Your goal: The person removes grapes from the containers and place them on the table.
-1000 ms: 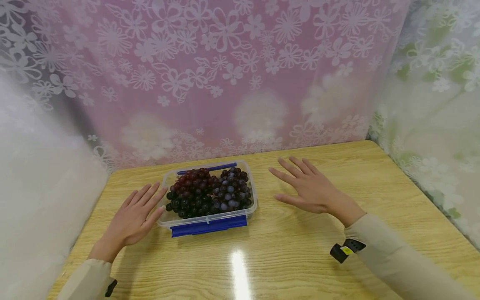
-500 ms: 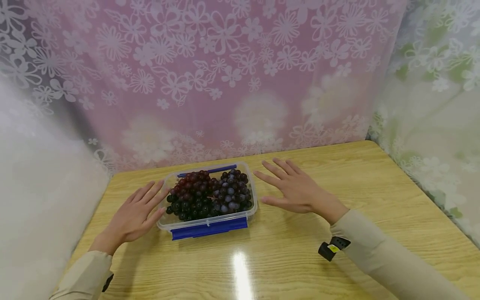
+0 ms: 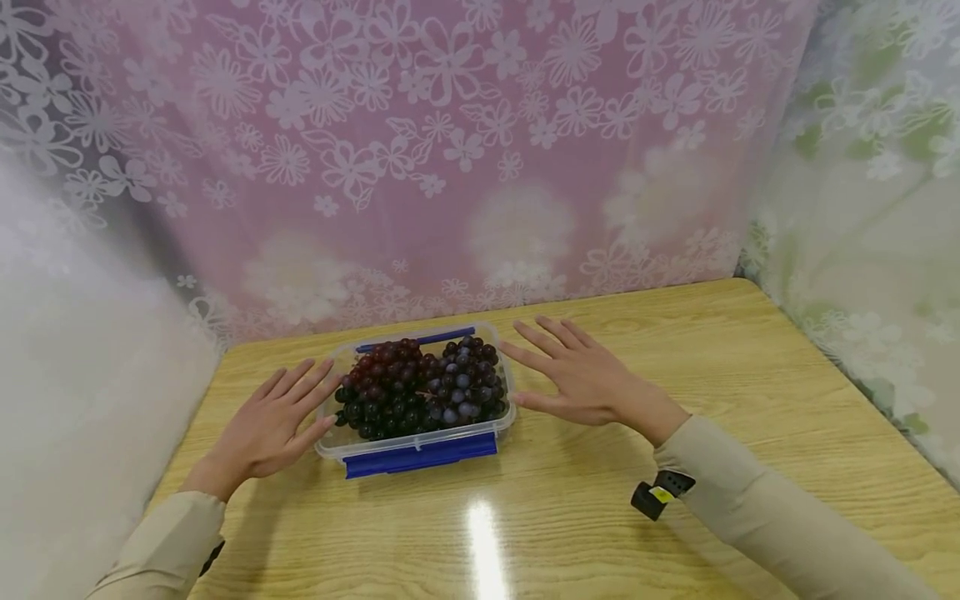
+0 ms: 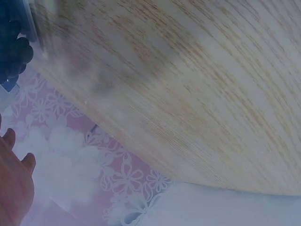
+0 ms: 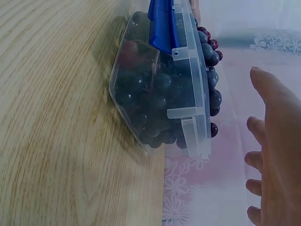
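A clear plastic food container [image 3: 330,446] with blue clips stands on the table, lidless in the head view. In it lie bunches of grapes: reddish grapes [image 3: 390,362], dark green grapes [image 3: 390,412] and bluish-purple grapes [image 3: 463,379], heaped above the rim in the right wrist view. My left hand [image 3: 266,425], fingers straight, is at the container's left side. Over by its right side is my right hand [image 3: 577,375], fingers spread, apart from the wall in the right wrist view [image 5: 282,150]. Whether the left fingertips touch the rim I cannot tell. Neither hand holds anything.
The wooden table [image 3: 600,517] extends in front of the container and to its right. A pink flowered curtain [image 3: 450,167] hangs behind the table, with pale cloth [image 3: 862,250] along the right side and white cloth [image 3: 75,375] along the left.
My right hand has moved left, from well apart to close by the container's right side. The left hand has shifted only slightly. The container and grapes stay in place.
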A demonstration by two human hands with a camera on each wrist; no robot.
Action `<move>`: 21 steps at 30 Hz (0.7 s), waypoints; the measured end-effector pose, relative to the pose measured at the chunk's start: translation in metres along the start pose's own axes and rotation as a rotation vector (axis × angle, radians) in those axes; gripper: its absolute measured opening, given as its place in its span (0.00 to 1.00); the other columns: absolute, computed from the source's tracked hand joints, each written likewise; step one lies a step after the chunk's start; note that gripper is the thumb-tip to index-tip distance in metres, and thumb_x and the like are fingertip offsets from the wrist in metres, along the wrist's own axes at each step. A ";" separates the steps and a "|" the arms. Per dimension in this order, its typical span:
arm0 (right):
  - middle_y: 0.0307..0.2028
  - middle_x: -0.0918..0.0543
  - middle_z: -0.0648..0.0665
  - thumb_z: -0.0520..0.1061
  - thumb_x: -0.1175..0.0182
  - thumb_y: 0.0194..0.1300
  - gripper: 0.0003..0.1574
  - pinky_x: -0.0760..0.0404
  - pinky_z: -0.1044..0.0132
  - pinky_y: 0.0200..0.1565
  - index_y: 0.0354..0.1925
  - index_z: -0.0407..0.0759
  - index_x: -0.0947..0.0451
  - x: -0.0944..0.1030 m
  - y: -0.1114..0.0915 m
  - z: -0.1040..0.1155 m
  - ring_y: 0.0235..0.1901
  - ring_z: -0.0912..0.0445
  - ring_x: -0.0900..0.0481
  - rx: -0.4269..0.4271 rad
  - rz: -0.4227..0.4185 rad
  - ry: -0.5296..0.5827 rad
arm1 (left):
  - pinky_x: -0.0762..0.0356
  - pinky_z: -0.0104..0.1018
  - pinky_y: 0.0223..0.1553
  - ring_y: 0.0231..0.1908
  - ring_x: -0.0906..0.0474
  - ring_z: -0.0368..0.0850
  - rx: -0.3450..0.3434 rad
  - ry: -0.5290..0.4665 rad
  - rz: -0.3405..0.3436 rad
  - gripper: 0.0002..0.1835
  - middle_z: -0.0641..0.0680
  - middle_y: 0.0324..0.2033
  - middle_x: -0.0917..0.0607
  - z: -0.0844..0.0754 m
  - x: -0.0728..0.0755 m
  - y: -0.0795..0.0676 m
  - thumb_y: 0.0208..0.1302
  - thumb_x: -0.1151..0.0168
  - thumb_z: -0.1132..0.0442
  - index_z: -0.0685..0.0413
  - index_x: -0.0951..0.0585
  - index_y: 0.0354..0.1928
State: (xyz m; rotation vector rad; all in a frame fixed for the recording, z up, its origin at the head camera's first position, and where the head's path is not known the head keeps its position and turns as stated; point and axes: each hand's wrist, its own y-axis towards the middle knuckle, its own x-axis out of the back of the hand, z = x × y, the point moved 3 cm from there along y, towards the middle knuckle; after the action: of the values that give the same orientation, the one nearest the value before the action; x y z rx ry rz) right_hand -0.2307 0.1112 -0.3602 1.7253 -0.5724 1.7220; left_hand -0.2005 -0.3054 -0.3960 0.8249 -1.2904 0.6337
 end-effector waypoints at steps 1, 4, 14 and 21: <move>0.75 0.54 0.46 0.77 0.67 0.67 0.46 0.61 0.45 0.69 0.75 0.60 0.51 0.000 0.001 0.001 0.73 0.46 0.61 0.004 -0.001 0.002 | 0.58 0.55 0.68 0.71 0.53 0.57 0.000 0.003 -0.005 0.35 0.54 0.73 0.46 0.000 0.000 0.000 0.71 0.52 0.42 0.46 0.45 0.75; 0.74 0.54 0.46 0.76 0.67 0.67 0.45 0.61 0.46 0.69 0.75 0.61 0.53 0.000 0.004 0.002 0.73 0.46 0.61 0.017 0.000 0.009 | 0.60 0.56 0.68 0.71 0.53 0.56 0.001 0.007 -0.013 0.35 0.54 0.73 0.46 0.000 -0.001 0.000 0.71 0.52 0.42 0.45 0.44 0.75; 0.75 0.55 0.47 0.75 0.66 0.68 0.44 0.61 0.47 0.69 0.76 0.62 0.56 0.000 0.017 0.010 0.72 0.46 0.60 0.078 0.020 -0.004 | 0.60 0.57 0.68 0.71 0.53 0.56 0.016 -0.001 -0.039 0.34 0.53 0.73 0.46 0.000 -0.004 0.000 0.71 0.52 0.43 0.47 0.42 0.74; 0.75 0.57 0.46 0.72 0.64 0.70 0.43 0.60 0.45 0.69 0.76 0.61 0.58 0.002 0.029 0.019 0.72 0.46 0.60 0.123 0.078 0.009 | 0.60 0.57 0.68 0.72 0.56 0.54 0.022 -0.007 -0.043 0.34 0.53 0.73 0.46 0.001 -0.005 0.000 0.71 0.52 0.44 0.47 0.42 0.74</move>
State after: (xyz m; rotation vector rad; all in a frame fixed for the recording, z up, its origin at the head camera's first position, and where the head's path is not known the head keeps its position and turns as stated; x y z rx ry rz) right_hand -0.2370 0.0772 -0.3535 1.7995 -0.5461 1.8527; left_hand -0.2017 -0.3057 -0.4009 0.8714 -1.2705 0.6129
